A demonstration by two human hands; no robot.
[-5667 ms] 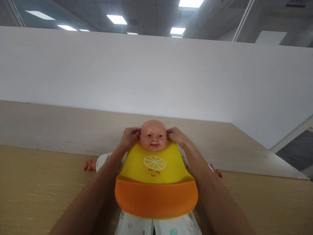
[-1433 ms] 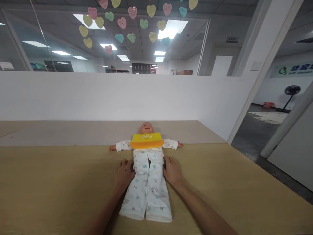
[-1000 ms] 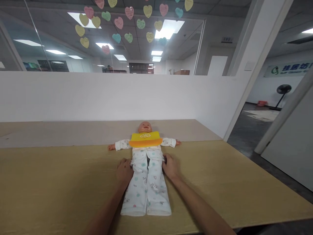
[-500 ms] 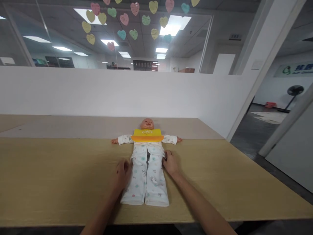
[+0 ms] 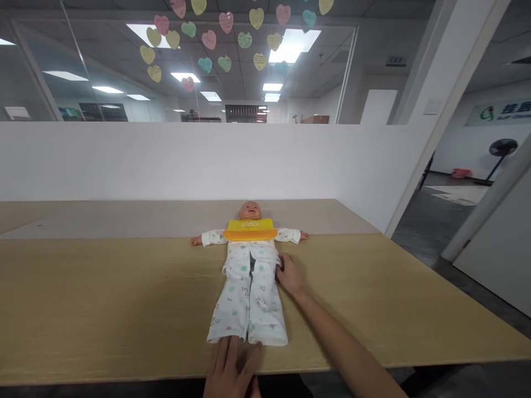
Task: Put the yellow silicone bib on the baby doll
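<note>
A baby doll (image 5: 250, 210) lies on its back with its arms spread, dressed in a white printed top (image 5: 213, 237) and matching trousers (image 5: 265, 298). Across its chest is a yellow bib (image 5: 250, 225) with an orange lower edge. My right hand (image 5: 290, 275) is at the doll's hip on the right, fingers curled against the side of the trousers and seeming to pinch the cloth. Down at the left trouser cuff, my left hand (image 5: 232, 367) has its fingers stretched out, the tips at the hem and the thumb apart.
The wooden table (image 5: 103, 309) has its near edge just below the trouser cuffs. A grey strip (image 5: 136, 218) runs along its back against a white wall (image 5: 186, 160). Heart-shaped notes (image 5: 226, 22) stick to the glass above. To the right stands a fan (image 5: 503, 148) beyond a doorway.
My left hand has moved from beside the left trouser leg down to its cuff, and its fingers have straightened. The left leg's cloth has shifted slightly. My right hand stays at the hip.
</note>
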